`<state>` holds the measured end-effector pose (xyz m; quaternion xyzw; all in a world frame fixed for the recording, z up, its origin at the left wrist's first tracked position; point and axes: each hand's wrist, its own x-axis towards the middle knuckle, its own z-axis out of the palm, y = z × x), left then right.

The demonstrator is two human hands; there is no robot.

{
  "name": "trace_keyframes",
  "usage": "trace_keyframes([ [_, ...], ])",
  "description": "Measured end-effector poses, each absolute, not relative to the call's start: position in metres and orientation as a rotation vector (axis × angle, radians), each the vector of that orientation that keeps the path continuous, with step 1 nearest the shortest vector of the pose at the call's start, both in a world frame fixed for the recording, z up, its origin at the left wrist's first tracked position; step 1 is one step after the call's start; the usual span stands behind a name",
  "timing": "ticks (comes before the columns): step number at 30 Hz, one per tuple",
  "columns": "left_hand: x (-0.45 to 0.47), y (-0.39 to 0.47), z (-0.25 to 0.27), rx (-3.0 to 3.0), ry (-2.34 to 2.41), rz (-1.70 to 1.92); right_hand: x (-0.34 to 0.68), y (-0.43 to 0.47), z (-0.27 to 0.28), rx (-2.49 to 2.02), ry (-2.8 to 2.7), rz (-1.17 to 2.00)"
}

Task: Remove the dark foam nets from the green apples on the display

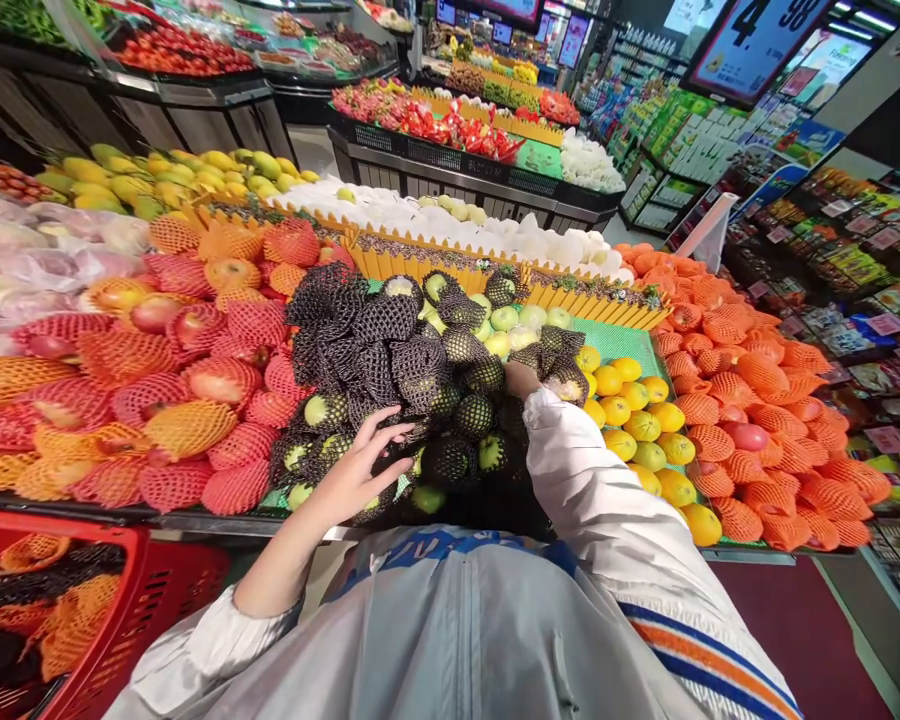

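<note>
Green fruits in black foam nets (454, 462) lie heaped in the middle of the stand. Over the near left side of this heap is my left hand (364, 465), its fingers spread and nothing held in them. My right hand (523, 380) reaches farther in, among the netted fruits beside a dark-netted piece (564, 375). Its fingers are hidden by the fruit and the hand's own back, so I cannot see what they touch. Bare green fruits (505, 318) sit just beyond it.
Yellow-orange citrus fruits (643, 427) lie right of the heap, and orange-netted fruits (757, 400) beyond them. Pink- and yellow-netted fruits (187, 380) fill the left. A low yellow picket fence (570, 295) runs behind. A red basket (139, 560) holding netted items is at lower left.
</note>
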<state>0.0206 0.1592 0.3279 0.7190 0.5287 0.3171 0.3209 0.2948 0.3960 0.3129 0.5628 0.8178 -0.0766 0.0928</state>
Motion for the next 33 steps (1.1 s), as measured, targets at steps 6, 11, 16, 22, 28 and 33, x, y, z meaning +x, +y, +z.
trace_keyframes([
  [6, 0.014, 0.157, 0.327, 1.883, 1.450, 0.885, 0.299, 0.401, 0.306, 1.628, 2.362, -0.167],
  [11, 0.017, 0.162, 0.334, 1.928, 1.557, 1.022, 0.314, 0.394, 0.321, 1.658, 2.407, -0.071],
  [16, 0.016, 0.169, 0.337, 1.926, 1.771, 1.161, 0.346, 0.379, 0.351, 1.805, 2.420, 0.017],
  [22, 0.010, 0.176, 0.329, 1.864, 1.789, 1.033, 0.394, 0.336, 0.382, 2.265, 2.740, -0.628],
  [28, 0.008, 0.182, 0.312, 1.807, 1.776, 0.994, 0.403, 0.260, 0.378, 2.406, 2.372, -2.330],
  [33, 0.011, 0.182, 0.315, 1.713, 1.752, 1.253, 0.392, 0.218, 0.353, 2.170, 1.759, -3.077],
])
